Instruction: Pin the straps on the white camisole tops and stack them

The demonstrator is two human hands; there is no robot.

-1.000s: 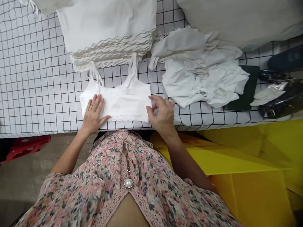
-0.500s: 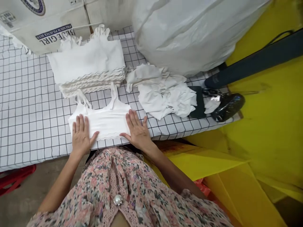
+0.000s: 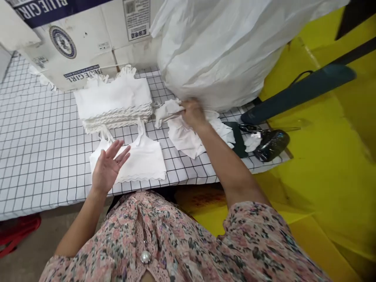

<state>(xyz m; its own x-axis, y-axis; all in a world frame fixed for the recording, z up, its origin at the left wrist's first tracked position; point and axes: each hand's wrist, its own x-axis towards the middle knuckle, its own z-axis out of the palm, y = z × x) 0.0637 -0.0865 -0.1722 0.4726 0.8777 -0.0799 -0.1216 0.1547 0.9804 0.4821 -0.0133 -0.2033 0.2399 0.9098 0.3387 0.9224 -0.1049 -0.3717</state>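
1. The right hand [image 3: 193,113], just above the centre of the frame, is at the crumpled white garments [image 3: 186,139]. It is blurred, with its fingertips at the cloth; I cannot tell whether they have closed on a piece.
2. The left hand [image 3: 108,166], left of centre, is empty, its palm turned up and fingers spread. It is over the left part of a white strappy top [image 3: 147,160]; whether it touches the fabric is unclear.
3. That top lies flat at centre-left, near the table edge, straps pointing up the frame, wavy hem toward the person.
4. Step in hand, as I judge it: the right hand is picking among the loose garments while the flat top lies unattended by it.
5. The next move would call for a pinch on one piece only, since the loose garments overlap and could drag each other along.
6. Farther up, a neat stack [image 3: 113,98] of similar white pieces sits just above the flat top, in front of a carton [image 3: 88,43] at upper left.
7. A large white plastic bag [image 3: 223,51] fills the upper centre, close behind the right hand.
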